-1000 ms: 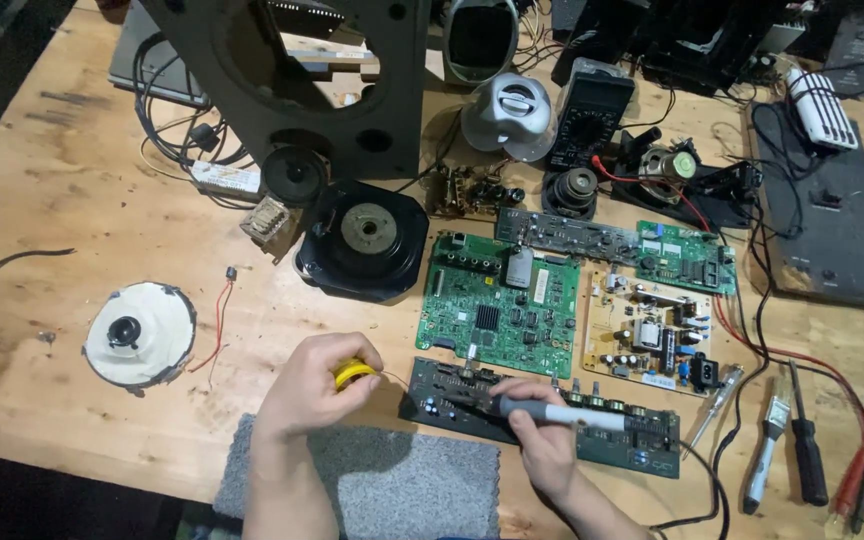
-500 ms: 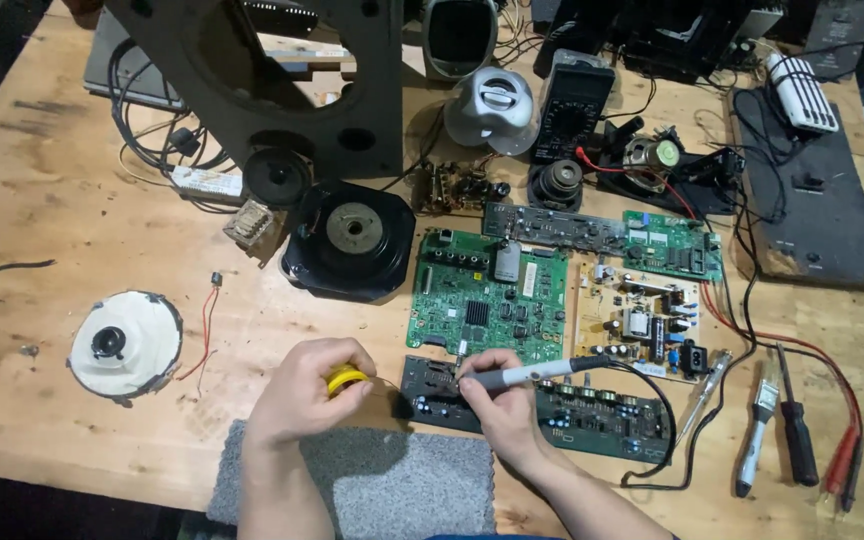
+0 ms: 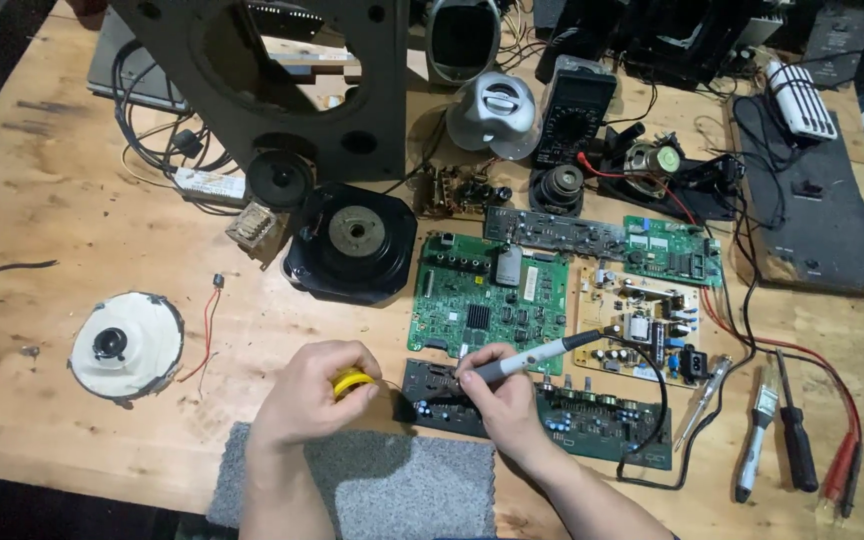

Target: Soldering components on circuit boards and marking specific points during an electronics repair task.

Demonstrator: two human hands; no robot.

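My left hand [image 3: 314, 390] is closed around a small yellow spool of solder wire [image 3: 351, 381], and a thin strand runs from it toward the long dark circuit board [image 3: 592, 420] at the front of the table. My right hand [image 3: 500, 400] grips a grey soldering iron [image 3: 537, 355] like a pen, its tip pointing down at the left end of that dark board. The iron's black cord [image 3: 652, 400] loops away to the right over the board.
Behind my hands lie a green circuit board [image 3: 487, 300], a tan power board [image 3: 642, 325] and a narrow green board [image 3: 672, 250]. A black speaker [image 3: 352, 240] and white round speaker part [image 3: 127, 345] sit left. A grey mat [image 3: 392, 490], brush, screwdrivers and probes [image 3: 797, 430] are nearby.
My right hand with the iron has moved left along the dark board toward my left hand, and the iron's tip has swung round from pointing left to pointing down at the board's left end.
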